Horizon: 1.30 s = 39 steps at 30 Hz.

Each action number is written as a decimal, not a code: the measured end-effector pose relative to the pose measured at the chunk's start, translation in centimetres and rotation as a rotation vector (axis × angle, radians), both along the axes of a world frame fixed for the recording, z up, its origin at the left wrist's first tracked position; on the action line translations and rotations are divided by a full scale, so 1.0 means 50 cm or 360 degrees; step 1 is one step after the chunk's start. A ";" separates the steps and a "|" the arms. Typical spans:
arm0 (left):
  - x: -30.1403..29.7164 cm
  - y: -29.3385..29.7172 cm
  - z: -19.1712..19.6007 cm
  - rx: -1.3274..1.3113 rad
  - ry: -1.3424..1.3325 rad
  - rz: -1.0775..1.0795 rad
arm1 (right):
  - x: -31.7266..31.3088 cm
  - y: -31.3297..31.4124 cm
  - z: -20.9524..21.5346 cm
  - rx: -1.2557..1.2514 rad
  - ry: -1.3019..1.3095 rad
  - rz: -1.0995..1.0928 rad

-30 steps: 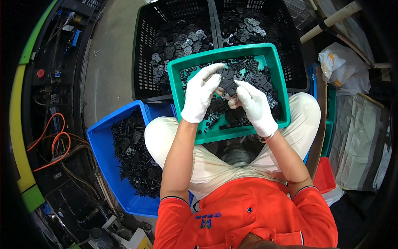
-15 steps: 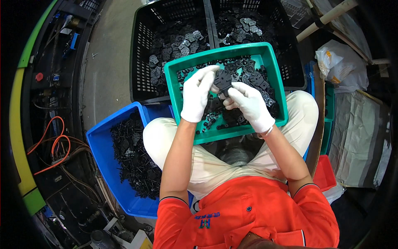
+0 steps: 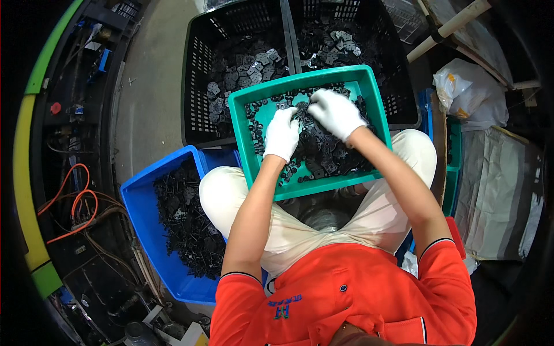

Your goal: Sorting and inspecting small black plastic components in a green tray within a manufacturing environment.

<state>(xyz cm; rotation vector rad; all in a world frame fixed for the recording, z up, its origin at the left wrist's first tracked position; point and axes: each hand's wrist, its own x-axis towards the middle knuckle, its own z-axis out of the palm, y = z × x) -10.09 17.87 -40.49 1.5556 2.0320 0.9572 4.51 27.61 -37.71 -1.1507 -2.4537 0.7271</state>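
Small black plastic parts [image 3: 323,151] in green tray [image 3: 369,95]: probably light, stiff, pinchable at edges; left hand [image 3: 281,134] and right hand [image 3: 334,113] gloved, fingers curled into pile, grip unclear.

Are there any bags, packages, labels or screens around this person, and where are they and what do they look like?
White plastic bag: far right, beside the black crates, crumpled and bulging.
Grey plastic-wrapped bundle: right edge, below the bag, flat and shiny.
Embroidered mark: on the chest of the orange shirt, small, blue and yellow.
No screens or signs in view.
Both gloved hands, left and right, are in the green tray of small black parts, away from all these.
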 end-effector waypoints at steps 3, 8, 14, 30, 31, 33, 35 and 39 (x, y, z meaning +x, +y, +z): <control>-0.003 -0.002 0.008 -0.0041 -0.0174 0.0055 | -0.042 -0.047 -0.004 0.0245 -0.0361 0.0061; -0.004 0.001 -0.002 0.0030 -0.0114 0.0069 | -0.102 -0.066 -0.030 0.0352 -0.0660 -0.0078; -0.012 -0.019 -0.005 -0.0003 -0.0199 0.0153 | -0.084 -0.078 -0.036 0.0326 -0.0509 0.0061; -0.023 -0.006 0.128 -0.0367 -0.1342 0.0029 | 0.024 -0.091 0.007 -0.1390 0.0662 0.0013; -0.025 -0.011 0.130 -0.0352 -0.1334 0.0035 | 0.029 -0.095 0.002 -0.1352 0.0661 -0.0059; -0.030 -0.014 0.124 -0.0291 -0.1440 0.0060 | 0.030 -0.102 0.017 -0.1439 0.0725 -0.0197; -0.024 -0.019 0.116 -0.0315 -0.1543 0.0051 | 0.037 -0.112 0.029 -0.1651 0.0808 -0.0316; -0.024 -0.021 0.112 -0.0292 -0.1619 0.0020 | 0.038 -0.120 0.035 -0.1737 0.0972 -0.0333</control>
